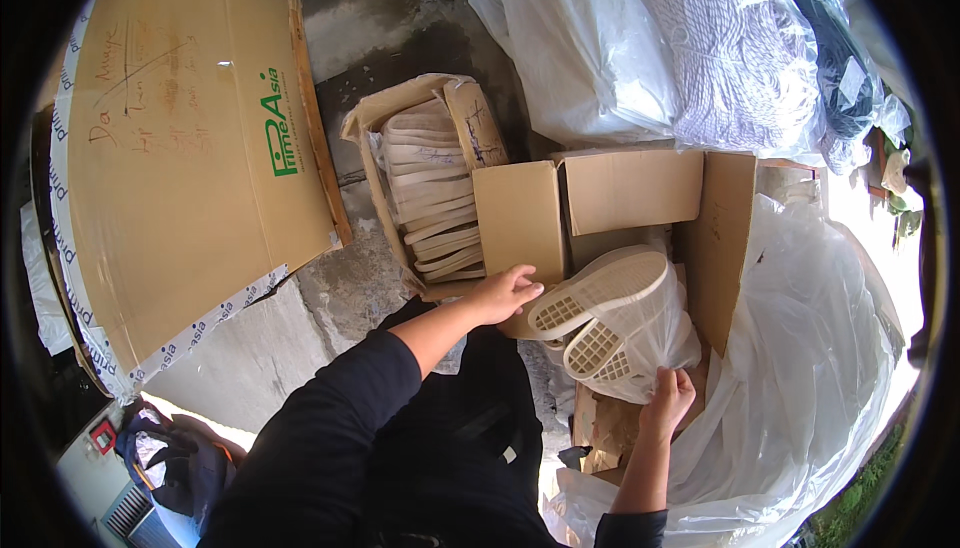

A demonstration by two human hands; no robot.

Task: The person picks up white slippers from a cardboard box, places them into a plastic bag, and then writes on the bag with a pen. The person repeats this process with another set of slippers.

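Observation:
An open cardboard box (633, 193) stands in front of me with its flaps raised. In its mouth lie cream shoe soles (612, 293) with grid-patterned heels, wrapped in a clear plastic bag (672, 333). My left hand (503, 295) is closed over the box's near left edge, its fingertips close to the soles; its thumb is partly hidden. On the other side, my right hand (668, 401) pinches the loose edge of the plastic bag.
Left of the box, a smaller open carton (408, 113) holds several stacked pale soles (430, 183). A big brown carton (200, 148) fills the left. Bagged white cord bundles (735, 43) lie at the back right; a large clear plastic sheet (800, 378) drapes on the right.

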